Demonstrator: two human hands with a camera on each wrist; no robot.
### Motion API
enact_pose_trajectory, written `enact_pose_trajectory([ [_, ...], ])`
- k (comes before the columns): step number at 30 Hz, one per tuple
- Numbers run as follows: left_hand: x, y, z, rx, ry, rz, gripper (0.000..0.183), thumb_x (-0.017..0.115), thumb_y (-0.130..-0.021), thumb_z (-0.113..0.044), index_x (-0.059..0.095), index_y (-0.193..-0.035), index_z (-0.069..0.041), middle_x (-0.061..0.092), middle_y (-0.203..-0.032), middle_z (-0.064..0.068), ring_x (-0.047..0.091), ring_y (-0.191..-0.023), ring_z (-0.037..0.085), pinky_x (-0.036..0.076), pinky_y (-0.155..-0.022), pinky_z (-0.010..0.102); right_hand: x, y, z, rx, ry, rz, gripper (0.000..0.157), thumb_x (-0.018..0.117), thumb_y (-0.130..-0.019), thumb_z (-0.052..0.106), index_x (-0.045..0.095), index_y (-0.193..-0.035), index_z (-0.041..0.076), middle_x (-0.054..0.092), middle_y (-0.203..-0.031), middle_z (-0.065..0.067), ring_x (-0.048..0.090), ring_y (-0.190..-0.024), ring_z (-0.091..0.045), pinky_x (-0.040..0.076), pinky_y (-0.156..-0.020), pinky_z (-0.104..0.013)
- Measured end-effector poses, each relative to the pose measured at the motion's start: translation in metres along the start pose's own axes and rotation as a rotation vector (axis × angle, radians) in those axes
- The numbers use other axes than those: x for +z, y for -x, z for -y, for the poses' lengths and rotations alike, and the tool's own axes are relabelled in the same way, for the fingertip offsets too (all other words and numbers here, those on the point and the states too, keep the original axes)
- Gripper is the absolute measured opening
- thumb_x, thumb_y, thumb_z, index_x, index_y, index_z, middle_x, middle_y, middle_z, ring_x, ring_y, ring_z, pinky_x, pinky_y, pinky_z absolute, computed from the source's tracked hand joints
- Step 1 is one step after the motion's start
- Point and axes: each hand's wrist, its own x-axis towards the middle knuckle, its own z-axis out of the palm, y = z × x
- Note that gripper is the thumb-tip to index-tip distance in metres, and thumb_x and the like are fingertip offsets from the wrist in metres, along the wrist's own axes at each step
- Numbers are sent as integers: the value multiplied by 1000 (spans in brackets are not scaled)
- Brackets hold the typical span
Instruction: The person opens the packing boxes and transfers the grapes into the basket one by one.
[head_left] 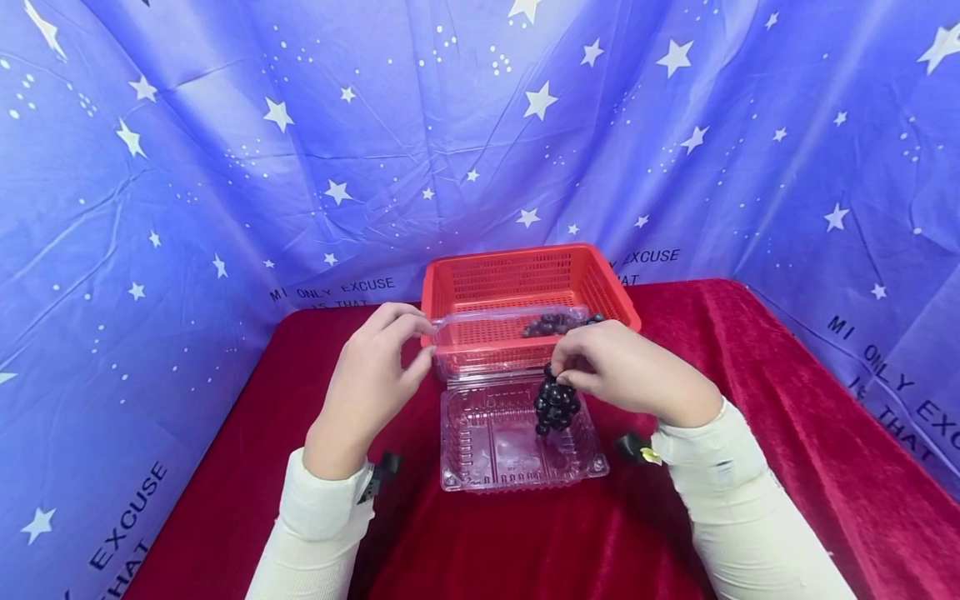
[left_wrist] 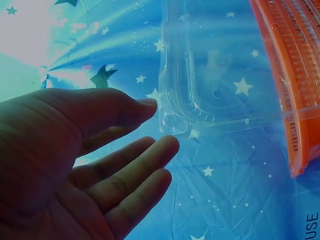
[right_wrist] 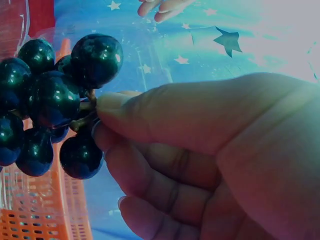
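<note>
A bunch of dark grapes [head_left: 557, 408] hangs from my right hand [head_left: 626, 371], whose thumb and forefinger pinch its stem. In the right wrist view the glossy grapes [right_wrist: 54, 99] spread out beyond the fingertips. Below the bunch lies a clear plastic clamshell box [head_left: 480, 477], its lid raised at the back in front of the basket. My left hand [head_left: 372, 379] is beside the lid's left side, thumb and fingers apart and holding nothing. The left wrist view has the lid's corner [left_wrist: 174, 122] just past those fingertips.
Behind the box stands a red plastic basket [head_left: 628, 304] with slotted walls. More dark grapes [head_left: 551, 325] show in it through the clear lid. Dark red cloth [head_left: 750, 358] covers the table, and a blue star-patterned curtain [head_left: 450, 125] surrounds it at the back and sides.
</note>
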Motion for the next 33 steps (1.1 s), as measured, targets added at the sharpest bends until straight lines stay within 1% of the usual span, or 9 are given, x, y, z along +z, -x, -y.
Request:
enact_pose_trajectory([
  [7, 1, 0, 0, 15, -15, -18, 17, 80, -83, -4, 75, -98, -10, 68, -111, 3, 62, -85, 17, 53, -74, 33, -8, 5, -4, 22, -10, -30, 17, 77, -89, 6, 74, -91, 23, 68, -86, 15, 60, -78, -3, 55, -75, -30],
  [13, 1, 1, -1, 18, -16, -24, 15, 79, -83, -5, 75, -97, -9, 69, -110, 3, 65, -86, 19, 55, -74, 35, -14, 8, -7, 65, -19, -32, 13, 80, -89, 11, 74, -91, 22, 68, -85, 15, 59, -74, -4, 53, -71, -28],
  [19, 1, 2, -2, -6, -51, -12, 14, 80, -84, -9, 75, -97, -11, 70, -112, 0, 60, -75, 16, 52, -62, 34, -18, 10, -8, 79, -19, -50, 13, 81, -88, 10, 75, -92, 21, 69, -84, 14, 58, -72, -5, 53, -70, -28],
  [22, 1, 2, -2, -8, -70, -10, 14, 80, -84, -10, 75, -96, -13, 70, -113, -1, 58, -73, 13, 51, -59, 33, -20, 11, -10, 98, -21, -50, 13, 81, -88, 10, 75, -93, 21, 69, -83, 14, 58, -72, -6, 53, -70, -29],
  [27, 2, 2, -2, -7, -78, -5, 13, 80, -84, -10, 75, -96, -14, 69, -113, -2, 57, -74, 13, 50, -59, 32, -23, 14, -13, 130, -16, -65, 13, 80, -88, 10, 75, -93, 21, 70, -84, 12, 59, -74, -7, 54, -72, -32],
  [33, 2, 2, -2, -15, -78, 5, 12, 79, -85, -10, 76, -96, -15, 69, -112, -3, 58, -74, 13, 50, -60, 32, -26, 17, -18, 145, -3, -99, 14, 78, -89, 9, 74, -91, 22, 70, -84, 12, 58, -73, -9, 53, -72, -33],
])
